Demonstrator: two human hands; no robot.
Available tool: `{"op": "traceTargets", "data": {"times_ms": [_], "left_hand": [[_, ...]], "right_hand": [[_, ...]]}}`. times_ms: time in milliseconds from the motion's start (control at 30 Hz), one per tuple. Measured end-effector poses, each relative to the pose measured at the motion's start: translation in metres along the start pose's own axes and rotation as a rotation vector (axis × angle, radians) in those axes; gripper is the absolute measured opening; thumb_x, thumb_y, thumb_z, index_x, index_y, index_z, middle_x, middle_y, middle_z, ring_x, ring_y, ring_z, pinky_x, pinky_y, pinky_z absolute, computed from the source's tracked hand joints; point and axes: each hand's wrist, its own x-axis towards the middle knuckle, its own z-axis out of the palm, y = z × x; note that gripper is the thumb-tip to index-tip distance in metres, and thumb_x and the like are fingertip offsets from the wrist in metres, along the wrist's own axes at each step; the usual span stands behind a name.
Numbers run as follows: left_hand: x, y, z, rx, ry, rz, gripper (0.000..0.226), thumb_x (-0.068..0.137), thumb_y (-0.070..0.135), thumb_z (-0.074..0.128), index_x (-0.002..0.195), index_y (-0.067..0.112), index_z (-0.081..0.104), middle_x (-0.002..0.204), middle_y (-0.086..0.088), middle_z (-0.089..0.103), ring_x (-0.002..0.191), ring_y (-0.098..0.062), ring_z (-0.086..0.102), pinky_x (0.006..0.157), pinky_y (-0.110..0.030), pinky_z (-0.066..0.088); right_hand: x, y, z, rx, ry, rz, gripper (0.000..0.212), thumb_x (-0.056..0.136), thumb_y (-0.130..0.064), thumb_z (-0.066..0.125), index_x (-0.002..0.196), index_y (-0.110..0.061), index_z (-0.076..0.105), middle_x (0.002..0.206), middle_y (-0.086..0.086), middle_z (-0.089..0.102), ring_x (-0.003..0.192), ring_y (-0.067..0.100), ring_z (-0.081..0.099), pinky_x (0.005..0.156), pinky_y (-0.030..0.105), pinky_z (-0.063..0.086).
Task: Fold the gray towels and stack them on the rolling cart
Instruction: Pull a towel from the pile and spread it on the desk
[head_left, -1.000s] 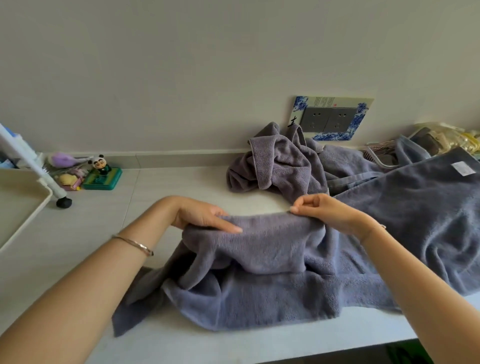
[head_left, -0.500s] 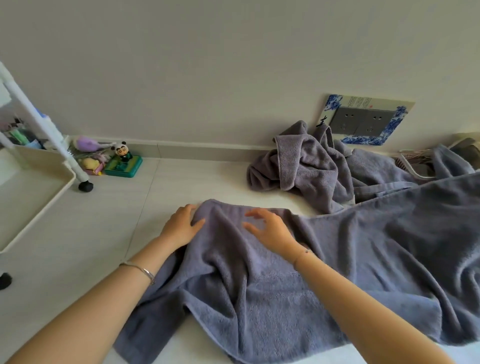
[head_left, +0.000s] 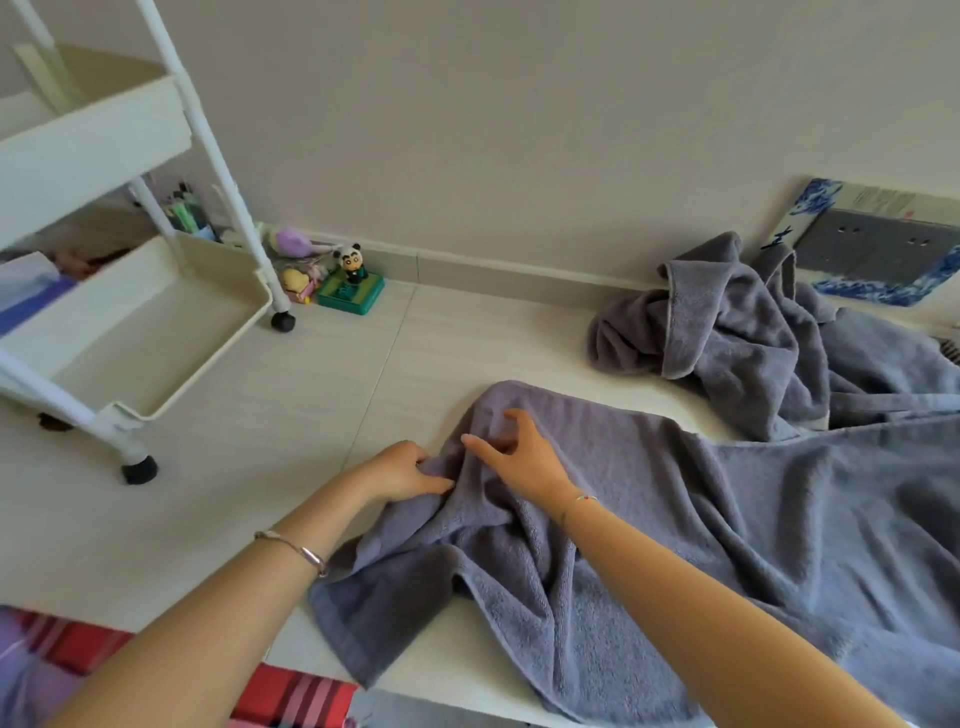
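A large gray towel (head_left: 701, 519) lies spread and rumpled on the pale floor in front of me. My left hand (head_left: 400, 470) pinches a fold at the towel's left edge. My right hand (head_left: 519, 449) rests on top of the towel just to the right, fingers spread and slightly bent, holding nothing. A second gray towel (head_left: 727, 332) lies crumpled in a heap against the wall at the back right. The white rolling cart (head_left: 130, 322) stands at the left, its lower tray bare.
Small toys, among them a panda figure on a green box (head_left: 353, 283), sit by the baseboard behind the cart's wheel. A blue-patterned socket panel (head_left: 883, 244) leans on the wall at the right. Red striped fabric (head_left: 291, 696) shows at the bottom edge.
The view has swung left, bringing the cart closer into frame. The lifted towel edge was laid down on the floor. My left hand now pinches the fold and my right hand lies beside it.
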Motion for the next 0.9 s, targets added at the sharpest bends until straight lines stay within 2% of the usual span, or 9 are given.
{"op": "traceTargets", "data": {"times_ms": [133, 267, 333, 467, 533, 633, 700, 800, 900], "left_hand": [[-0.013, 0.003, -0.009, -0.232, 0.024, -0.012, 0.034, 0.079, 0.031, 0.075, 0.104, 0.013, 0.061, 0.103, -0.002, 0.066, 0.092, -0.017, 0.061, 0.077, -0.025, 0.047], [-0.028, 0.005, -0.019, -0.339, 0.05, 0.074, 0.035, 0.089, 0.011, 0.062, 0.123, 0.014, 0.054, 0.119, -0.005, 0.062, 0.101, -0.016, 0.058, 0.085, -0.025, 0.045], [-0.034, 0.003, -0.021, -0.35, 0.025, 0.081, 0.039, 0.094, 0.009, 0.052, 0.132, 0.016, 0.049, 0.125, -0.003, 0.059, 0.11, -0.016, 0.056, 0.094, -0.028, 0.045], [-0.042, -0.004, -0.021, -0.419, -0.149, 0.004, 0.033, 0.102, 0.022, 0.039, 0.133, 0.024, 0.047, 0.131, 0.001, 0.055, 0.117, -0.014, 0.053, 0.1, -0.031, 0.043], [-0.05, -0.003, -0.021, -0.524, -0.251, -0.001, 0.035, 0.101, 0.037, 0.038, 0.133, 0.027, 0.044, 0.136, 0.004, 0.052, 0.119, -0.009, 0.051, 0.101, -0.028, 0.043], [-0.059, -0.001, -0.026, -0.711, -0.426, 0.001, 0.053, 0.092, 0.056, 0.038, 0.134, 0.025, 0.046, 0.134, 0.004, 0.055, 0.12, -0.011, 0.054, 0.094, -0.026, 0.045], [-0.06, 0.0, -0.029, -0.828, -0.369, 0.04, 0.053, 0.09, 0.053, 0.044, 0.13, 0.019, 0.053, 0.133, -0.005, 0.057, 0.121, -0.018, 0.055, 0.099, -0.031, 0.044], [-0.057, 0.0, -0.035, -0.845, 0.036, 0.129, 0.053, 0.085, 0.021, 0.068, 0.134, 0.026, 0.048, 0.128, -0.011, 0.058, 0.113, -0.022, 0.06, 0.099, -0.036, 0.048], [-0.06, 0.006, -0.044, -0.871, 0.066, 0.31, 0.066, 0.084, -0.001, 0.065, 0.135, 0.036, 0.046, 0.112, -0.009, 0.068, 0.105, -0.023, 0.065, 0.089, -0.032, 0.053]], "right_hand": [[-0.001, 0.006, 0.004, -0.195, 0.015, -0.201, 0.079, 0.079, -0.047, 0.069, 0.144, -0.024, 0.03, 0.134, 0.004, 0.043, 0.122, 0.021, 0.045, 0.102, 0.039, 0.042], [0.0, 0.004, -0.005, -0.464, -0.071, -0.478, 0.087, 0.076, -0.023, 0.07, 0.148, -0.029, 0.022, 0.155, 0.005, 0.015, 0.145, 0.027, 0.007, 0.118, 0.045, 0.009], [0.0, -0.004, -0.006, -0.489, -0.143, -0.546, 0.075, 0.075, -0.022, 0.07, 0.142, -0.027, 0.037, 0.157, 0.002, 0.012, 0.146, 0.024, -0.003, 0.119, 0.044, -0.001], [0.0, -0.019, -0.014, -0.42, -0.205, -0.485, 0.026, 0.076, -0.031, 0.076, 0.088, -0.023, 0.055, 0.14, 0.002, 0.047, 0.138, 0.019, 0.025, 0.113, 0.037, 0.007], [-0.006, -0.021, -0.018, -0.332, -0.244, -0.486, 0.034, 0.077, -0.024, 0.075, 0.073, -0.023, 0.041, 0.099, -0.012, 0.065, 0.095, 0.005, 0.05, 0.096, 0.029, 0.027], [-0.012, -0.023, -0.022, -0.247, -0.287, -0.503, 0.044, 0.08, -0.015, 0.073, 0.067, -0.022, 0.032, 0.059, -0.028, 0.051, 0.054, 0.002, 0.039, 0.065, 0.013, 0.028], [-0.014, -0.028, -0.027, -0.164, -0.385, -0.461, 0.041, 0.082, -0.012, 0.072, 0.069, -0.018, 0.034, 0.054, -0.025, 0.047, 0.05, 0.003, 0.033, 0.056, 0.012, 0.028], [-0.02, -0.042, -0.034, 0.097, -0.662, -0.265, 0.03, 0.084, -0.03, 0.07, 0.073, -0.016, 0.046, 0.064, -0.014, 0.042, 0.061, 0.004, 0.035, 0.058, 0.015, 0.03], [-0.015, -0.052, -0.035, 0.359, -0.612, -0.068, 0.045, 0.072, -0.059, 0.07, 0.086, -0.02, 0.054, 0.088, 0.005, 0.053, 0.081, 0.018, 0.049, 0.074, 0.029, 0.04]]}}
